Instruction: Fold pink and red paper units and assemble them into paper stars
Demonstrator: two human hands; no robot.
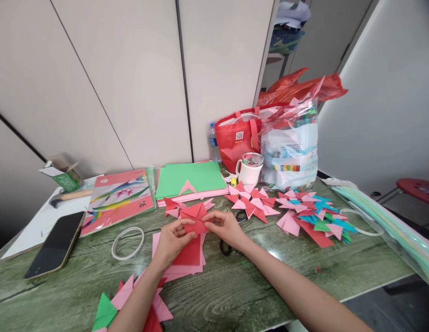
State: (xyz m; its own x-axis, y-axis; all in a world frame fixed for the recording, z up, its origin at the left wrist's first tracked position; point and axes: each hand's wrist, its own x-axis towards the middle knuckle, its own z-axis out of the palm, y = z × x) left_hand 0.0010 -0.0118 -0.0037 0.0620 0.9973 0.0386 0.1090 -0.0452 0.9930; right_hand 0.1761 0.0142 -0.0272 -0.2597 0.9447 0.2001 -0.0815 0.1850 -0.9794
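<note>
A folded red paper piece [195, 219] is pinched between both my hands above the green table [235, 295]. My left hand [173, 240] grips its lower left edge with closed fingers. My right hand [225, 227] pinches its right side. Under my hands lies a small stack of red and pink square sheets [187, 258]. Just behind them rests a folded red and pink star [176, 206].
Folded paper stars lie at the centre [251, 200] and right [314, 219]. Green and pink paper stack [192, 180], a paper pack [119, 200], a phone [57, 244], a tape ring [128, 243], scissors [225, 246], a white mug [249, 170], a red bag [237, 136], a plastic bag [290, 147].
</note>
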